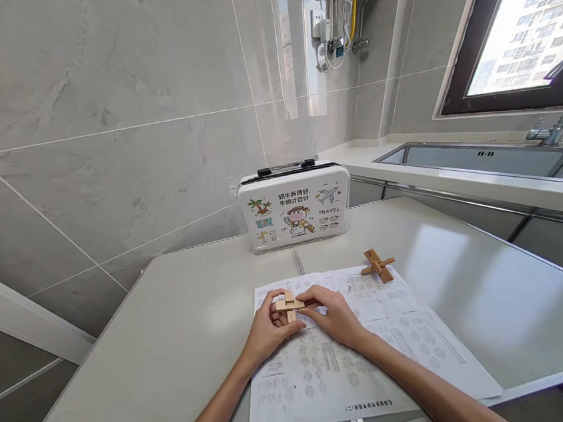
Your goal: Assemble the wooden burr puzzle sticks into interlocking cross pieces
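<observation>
Between my two hands is a light wooden interlocking puzzle (290,305), its pieces crossing each other. My left hand (268,326) wraps round its left side and underside, with the thumb below the lower piece. From the right, my right hand (333,311) pinches the end of the horizontal piece between thumb and finger. Both hands are over a printed instruction sheet (329,380) covered in small diagrams. A darker brown wooden cross-shaped puzzle (378,266) rests at the sheet's upper right edge, apart from my hands.
A white case (297,209) with cartoon prints and a black handle stands at the back of the pale table (173,330), near the tiled wall. To the right is a counter with a sink (482,157) and a faucet (561,121) below a window.
</observation>
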Demonstrator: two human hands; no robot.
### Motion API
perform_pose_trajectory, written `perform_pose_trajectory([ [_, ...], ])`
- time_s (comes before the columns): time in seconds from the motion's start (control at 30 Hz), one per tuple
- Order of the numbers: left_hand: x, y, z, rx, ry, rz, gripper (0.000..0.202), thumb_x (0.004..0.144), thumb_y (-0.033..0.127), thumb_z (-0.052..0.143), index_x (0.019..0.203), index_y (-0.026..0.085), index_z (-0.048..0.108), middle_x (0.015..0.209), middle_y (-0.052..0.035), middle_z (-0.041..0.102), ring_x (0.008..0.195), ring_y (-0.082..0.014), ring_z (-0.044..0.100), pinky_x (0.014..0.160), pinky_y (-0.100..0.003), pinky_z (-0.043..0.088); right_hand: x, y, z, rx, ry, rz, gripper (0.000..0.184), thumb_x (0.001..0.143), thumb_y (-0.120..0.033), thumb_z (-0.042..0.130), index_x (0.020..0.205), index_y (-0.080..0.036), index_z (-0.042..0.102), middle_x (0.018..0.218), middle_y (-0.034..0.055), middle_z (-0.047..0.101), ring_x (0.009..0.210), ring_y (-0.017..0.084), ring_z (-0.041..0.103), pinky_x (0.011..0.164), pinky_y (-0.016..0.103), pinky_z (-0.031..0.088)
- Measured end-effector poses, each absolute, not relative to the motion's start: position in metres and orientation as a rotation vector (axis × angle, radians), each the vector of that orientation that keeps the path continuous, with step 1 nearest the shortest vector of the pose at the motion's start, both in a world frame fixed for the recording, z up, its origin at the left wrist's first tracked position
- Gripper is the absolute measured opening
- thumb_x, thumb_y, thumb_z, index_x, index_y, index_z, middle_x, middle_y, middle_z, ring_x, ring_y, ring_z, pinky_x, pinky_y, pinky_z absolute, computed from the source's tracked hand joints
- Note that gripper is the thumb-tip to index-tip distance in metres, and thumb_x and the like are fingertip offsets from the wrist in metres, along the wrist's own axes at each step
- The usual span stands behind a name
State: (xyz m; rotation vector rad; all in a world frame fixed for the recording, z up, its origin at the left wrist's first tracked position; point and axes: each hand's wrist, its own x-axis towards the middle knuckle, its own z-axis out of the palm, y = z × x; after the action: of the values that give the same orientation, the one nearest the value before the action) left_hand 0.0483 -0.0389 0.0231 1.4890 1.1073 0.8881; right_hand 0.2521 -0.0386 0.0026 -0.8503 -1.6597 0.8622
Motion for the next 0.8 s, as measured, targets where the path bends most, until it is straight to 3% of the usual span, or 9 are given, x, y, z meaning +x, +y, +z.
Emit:
perform_pose_trajectory([
  [0.8, 0.0464, -0.0381, 0.0275, 1.508, 1.01, 0.847, 0.073, 0.066, 0.036, 0.093, 0.125, 0.023, 0.051, 0.082, 0.0049, 0.059, 0.061, -0.0077, 0.05, 0.059, -0.021, 0.043, 0.2556, -0.0357, 0.0066, -0.892, -1.594, 0.971, 0.018, 0.091, -0.038, 0.072, 0.102, -0.024, 0.072, 0.104, 0.0059, 0.074, 0.09, 0.023, 0.075, 0.088, 0.04, 0.062],
])
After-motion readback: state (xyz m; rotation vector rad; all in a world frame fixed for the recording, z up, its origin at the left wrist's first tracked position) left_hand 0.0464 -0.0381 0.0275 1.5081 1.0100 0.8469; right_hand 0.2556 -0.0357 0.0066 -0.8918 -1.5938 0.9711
